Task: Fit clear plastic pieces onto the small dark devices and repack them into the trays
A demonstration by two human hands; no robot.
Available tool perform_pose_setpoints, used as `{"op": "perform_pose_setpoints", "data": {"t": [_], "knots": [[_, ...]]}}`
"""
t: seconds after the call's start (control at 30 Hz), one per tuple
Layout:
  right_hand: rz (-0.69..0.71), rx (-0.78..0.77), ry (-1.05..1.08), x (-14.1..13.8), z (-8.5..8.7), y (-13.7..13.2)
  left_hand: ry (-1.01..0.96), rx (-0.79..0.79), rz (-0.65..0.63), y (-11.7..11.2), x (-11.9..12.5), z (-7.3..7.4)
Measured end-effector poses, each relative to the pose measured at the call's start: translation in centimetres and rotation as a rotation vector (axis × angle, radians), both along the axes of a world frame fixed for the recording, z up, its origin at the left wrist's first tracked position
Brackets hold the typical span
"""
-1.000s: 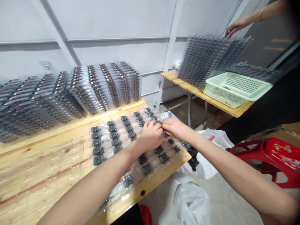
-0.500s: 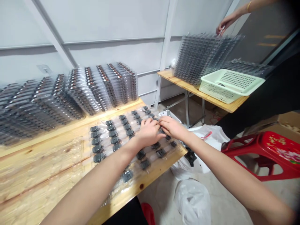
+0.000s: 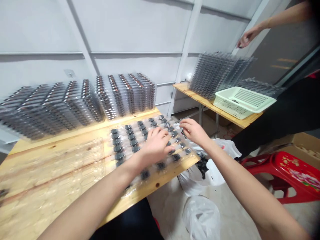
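A clear blister sheet (image 3: 125, 156) holding rows of small dark parts (image 3: 131, 137) lies on the pale wooden table (image 3: 50, 170), reaching its right edge. My left hand (image 3: 156, 145) rests on the sheet, fingers spread over the dark parts and holding none that I can see. My right hand (image 3: 195, 131) is at the sheet's far right corner, its fingers pinched on a thin pale film strip (image 3: 177, 125). A bare clear plastic sheet (image 3: 75, 163) lies on the wood to the left.
Tall stacks of filled blister sheets (image 3: 125, 96) stand along the table's back. A side table (image 3: 190, 91) holds another stack (image 3: 215, 75) and a pale green basket (image 3: 241, 101). A co-worker's hand (image 3: 247, 36) reaches above them. White plastic bags (image 3: 201, 218) and a red stool (image 3: 290, 170) are on the floor.
My hands have moved apart, the right one drawing rightward from the left. The whole view has tilted and shifted. The co-worker's hand has left the top of the stack.
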State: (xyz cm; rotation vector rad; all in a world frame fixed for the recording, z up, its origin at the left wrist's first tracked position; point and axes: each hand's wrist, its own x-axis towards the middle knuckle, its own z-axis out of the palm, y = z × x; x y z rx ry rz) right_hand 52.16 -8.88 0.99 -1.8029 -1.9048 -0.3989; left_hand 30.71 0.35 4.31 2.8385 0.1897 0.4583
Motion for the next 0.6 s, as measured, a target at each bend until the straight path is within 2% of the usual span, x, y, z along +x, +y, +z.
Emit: {"op": "perform_pose_setpoints", "data": {"t": [0.1, 0.2, 0.27, 0.33, 0.4, 0.47, 0.6], "knots": [[-0.043, 0.075, 0.080, -3.2, 2.5, -0.3, -0.064, -0.082, -0.012, -2.2, -6.4, 1.0], [0.015, 0.099, 0.120, -6.4, 4.4, 0.0, -0.115, -0.170, 0.010, -4.4, -13.2, 0.9], [0.008, 0.094, 0.105, -7.2, 4.8, 0.4, -0.128, -0.208, 0.072, -5.5, -17.3, 0.2], [-0.069, 0.046, 0.071, -6.6, 4.4, 0.7, -0.161, -0.221, 0.128, -6.2, -20.6, -0.7], [-0.170, -0.055, 0.031, -5.1, 3.3, 0.9, -0.193, -0.195, 0.151, -6.5, -22.9, -1.7], [-0.201, -0.144, 0.005, -3.4, 1.9, 1.0, -0.219, -0.152, 0.161, -6.5, -24.1, -2.4], [-0.165, -0.250, -0.029, -1.2, -0.8, 1.1, -0.248, -0.090, 0.135, -6.1, -23.9, -3.4]]}}
